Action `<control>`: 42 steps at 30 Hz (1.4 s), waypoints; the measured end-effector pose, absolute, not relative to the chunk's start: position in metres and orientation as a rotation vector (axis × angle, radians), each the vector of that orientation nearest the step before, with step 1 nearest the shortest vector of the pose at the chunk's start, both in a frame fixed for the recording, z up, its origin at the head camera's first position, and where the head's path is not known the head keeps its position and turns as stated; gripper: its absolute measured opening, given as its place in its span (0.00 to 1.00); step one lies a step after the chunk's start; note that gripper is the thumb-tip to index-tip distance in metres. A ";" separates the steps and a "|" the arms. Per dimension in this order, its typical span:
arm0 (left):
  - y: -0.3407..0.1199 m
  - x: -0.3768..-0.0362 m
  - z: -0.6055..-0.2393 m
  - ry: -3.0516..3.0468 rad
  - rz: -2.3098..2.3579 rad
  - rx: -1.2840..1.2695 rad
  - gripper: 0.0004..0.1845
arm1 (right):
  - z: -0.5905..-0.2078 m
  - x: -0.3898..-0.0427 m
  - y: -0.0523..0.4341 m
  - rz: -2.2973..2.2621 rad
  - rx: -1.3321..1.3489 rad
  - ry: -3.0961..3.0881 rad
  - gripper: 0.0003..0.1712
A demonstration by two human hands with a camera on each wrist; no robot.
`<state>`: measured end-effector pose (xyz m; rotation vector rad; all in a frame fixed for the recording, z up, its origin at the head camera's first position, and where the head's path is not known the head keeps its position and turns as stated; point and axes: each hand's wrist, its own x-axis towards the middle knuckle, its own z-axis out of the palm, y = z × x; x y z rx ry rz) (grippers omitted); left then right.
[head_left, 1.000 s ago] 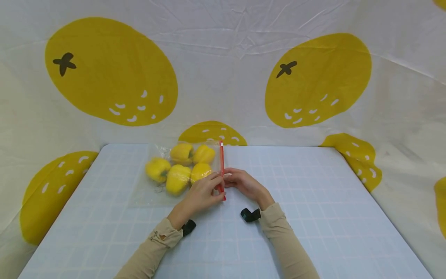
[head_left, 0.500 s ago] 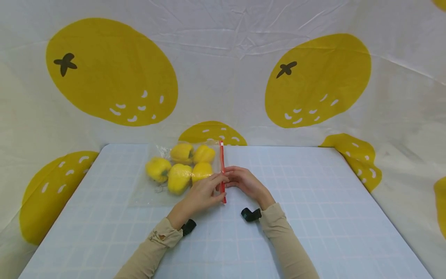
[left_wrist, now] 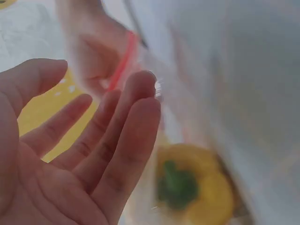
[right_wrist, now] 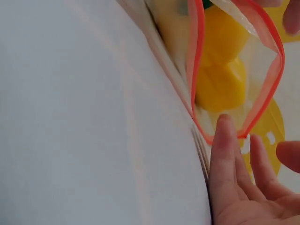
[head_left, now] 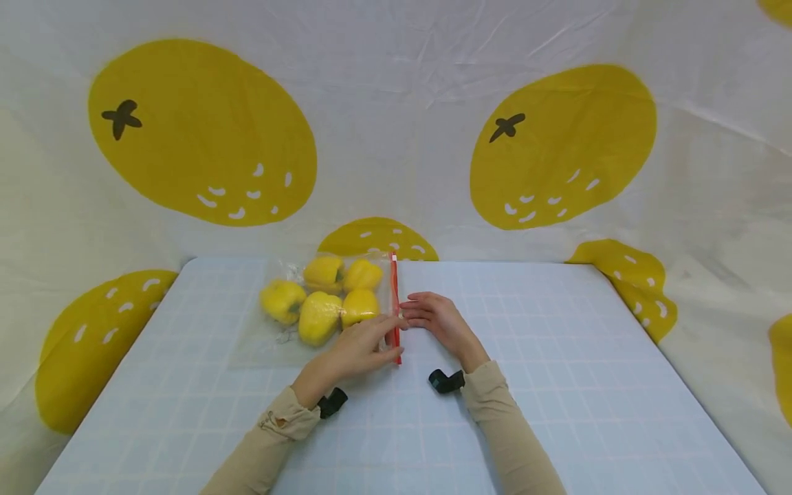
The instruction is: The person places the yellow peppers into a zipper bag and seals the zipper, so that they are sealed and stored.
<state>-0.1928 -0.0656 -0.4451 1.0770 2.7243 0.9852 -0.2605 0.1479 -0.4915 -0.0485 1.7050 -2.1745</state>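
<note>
Both hands (head_left: pixel 396 330) now off zip (head_left: pixel 393 302)

- A clear zip bag (head_left: pixel 322 309) of yellow peppers (head_left: pixel 318 317) lies at the far left-centre of the desk (head_left: pixel 557 385).
- Right of the bag, the desk surface is bare out to its right edge.
- Nearer than the bag, the desk is bare apart from two forearms.
- Behind the bag, a draped fabric backdrop (head_left: pixel 396 137) closes the far side.
- The bag's red zip mouth (right_wrist: pixel 234 70) gapes open; peppers fill the room just inside.
</note>
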 end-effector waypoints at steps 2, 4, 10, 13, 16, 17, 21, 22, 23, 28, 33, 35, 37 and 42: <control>-0.068 -0.195 -0.436 2.676 1.046 1.084 0.15 | -0.493 -0.264 0.149 -2.258 0.014 1.635 0.24; -0.070 -0.200 -0.425 2.648 1.081 1.093 0.12 | -0.495 -0.268 0.149 -2.323 0.054 1.577 0.25; -0.073 -0.241 -0.388 2.672 1.101 1.106 0.07 | -0.493 -0.291 0.141 -2.428 0.074 1.511 0.27; -0.072 -0.273 -0.380 2.651 1.158 1.033 0.08 | -0.489 -0.306 0.135 -2.445 0.055 1.540 0.27; -0.071 -0.303 -0.379 2.618 1.225 0.903 0.12 | -0.485 -0.322 0.127 -2.413 0.093 1.608 0.26; -0.070 -0.312 -0.380 2.610 1.239 0.865 0.13 | -0.481 -0.325 0.125 -2.389 0.106 1.636 0.26; -0.065 -0.339 -0.384 2.640 1.143 0.765 0.17 | -0.467 -0.337 0.115 -2.263 0.186 1.718 0.26; -0.063 -0.344 -0.385 2.638 1.106 0.743 0.19 | -0.465 -0.339 0.113 -2.223 0.204 1.751 0.25; -0.062 -0.348 -0.385 2.633 1.070 0.725 0.21 | -0.464 -0.342 0.109 -2.186 0.206 1.799 0.25; -0.055 -0.358 -0.385 2.598 0.929 0.581 0.27 | -0.487 -0.368 0.106 -2.103 0.021 2.040 0.14; -0.051 -0.363 -0.388 2.652 0.810 0.489 0.21 | -0.502 -0.378 0.099 -2.009 -0.054 2.291 0.12; -0.052 -0.363 -0.388 2.679 0.817 0.468 0.16 | -0.473 -0.355 0.092 -1.958 -0.043 2.352 0.13; -0.055 -0.363 -0.389 2.713 0.827 0.467 0.11 | -0.454 -0.340 0.091 -1.963 -0.127 2.379 0.14; -0.060 -0.365 -0.387 2.767 0.886 0.535 0.06 | -0.422 -0.322 0.093 -1.912 -0.267 2.391 0.15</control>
